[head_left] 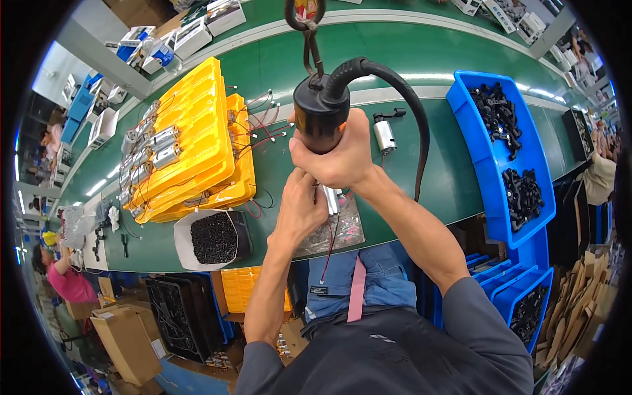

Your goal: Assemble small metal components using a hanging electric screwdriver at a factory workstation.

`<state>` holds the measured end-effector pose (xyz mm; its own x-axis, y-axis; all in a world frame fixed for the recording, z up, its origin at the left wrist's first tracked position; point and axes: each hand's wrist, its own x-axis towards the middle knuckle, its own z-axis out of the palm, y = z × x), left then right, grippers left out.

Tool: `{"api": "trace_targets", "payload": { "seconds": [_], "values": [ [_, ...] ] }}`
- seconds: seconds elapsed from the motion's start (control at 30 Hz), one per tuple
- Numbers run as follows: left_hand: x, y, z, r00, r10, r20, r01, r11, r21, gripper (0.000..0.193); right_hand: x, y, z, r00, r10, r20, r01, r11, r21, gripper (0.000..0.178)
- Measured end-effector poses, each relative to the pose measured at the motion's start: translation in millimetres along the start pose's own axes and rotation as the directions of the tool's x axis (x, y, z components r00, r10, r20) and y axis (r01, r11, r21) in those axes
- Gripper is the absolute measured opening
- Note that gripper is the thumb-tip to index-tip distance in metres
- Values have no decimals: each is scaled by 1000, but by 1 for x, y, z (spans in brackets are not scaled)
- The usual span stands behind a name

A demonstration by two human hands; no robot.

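Note:
My right hand (349, 155) is wrapped round a black electric screwdriver (315, 108), held upright over the green bench. Just below it, my left hand (299, 207) is closed on a silver motor (333, 201), mostly covered by my fingers. Red and black wires trail from this motor over the bench edge. The screwdriver's tip is hidden behind my hands. A clear plastic bag (352, 227) of small parts lies under the motor. To the right of my right hand, another silver motor (386, 136) with a black piece on its end rests on the bench.
Stacked yellow trays (201, 118) with wired motors stand left. A white box (186, 245) of small black screws sits at the front edge. On the right is a blue bin (469, 135) of black parts. The screwdriver's cable (421, 125) arcs rightward; a hook (309, 49) suspends it.

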<state>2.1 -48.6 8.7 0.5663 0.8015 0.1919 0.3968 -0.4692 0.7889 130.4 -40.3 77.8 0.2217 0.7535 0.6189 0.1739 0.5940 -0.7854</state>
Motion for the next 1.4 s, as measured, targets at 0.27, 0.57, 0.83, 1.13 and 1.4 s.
{"api": "trace_targets", "payload": {
  "seconds": [0.27, 0.57, 0.83, 1.13, 1.4],
  "values": [
    [-4, -5, 7, 999, -38, 1, 38, 998, -45, 21, -3, -5, 3, 999, -29, -15, 30, 997, 72, 22],
    [-11, 9, -5, 994, 99, -52, -85, 971, 225, 43, -6, 0, 5, 1000, 8, -20, -6, 996, 88, 20],
    [-3, -6, -11, 963, -126, 237, 139, 990, -37, 73, -4, -2, -3, 996, -67, 66, 70, 997, -37, 17],
    [-2, 5, -6, 982, -54, 180, 67, 995, -67, 78, -10, 5, -20, 997, -5, 71, -2, 995, 101, 26],
    [12, 35, 11, 896, -373, 240, 186, 807, 561, 80, -43, -64, -110, 970, 99, -223, -86, 994, 68, 38]
  ]
}}
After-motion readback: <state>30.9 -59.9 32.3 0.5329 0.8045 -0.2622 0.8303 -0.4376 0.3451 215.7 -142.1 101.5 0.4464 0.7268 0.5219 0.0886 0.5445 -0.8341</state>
